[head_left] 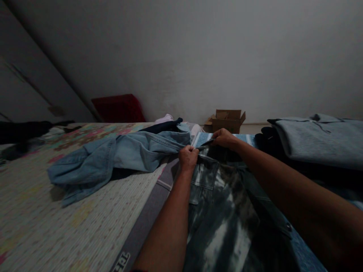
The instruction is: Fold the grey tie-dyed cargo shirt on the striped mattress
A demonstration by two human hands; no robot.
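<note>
Dark tie-dyed trousers (224,211) with pale streaks lie stretched toward me on the bed. At the waistband's left side, my left hand (188,156) is closed with its fingers pinching the edge. My right hand (224,138) grips the far edge of the same waistband, a little farther back and to the right. Between the two hands the waistband is drawn out. Just left of my left hand lies a crumpled light blue denim garment (136,149), with a dark blue cloth (161,126) partly beneath and behind it.
A folded grey garment (320,139) rests on dark clothes at the right. An open cardboard box (227,120) stands by the wall, and a red box-like object (119,107) sits farther left. Dark clothes (25,131) lie at the far left of the patterned bedding (93,234).
</note>
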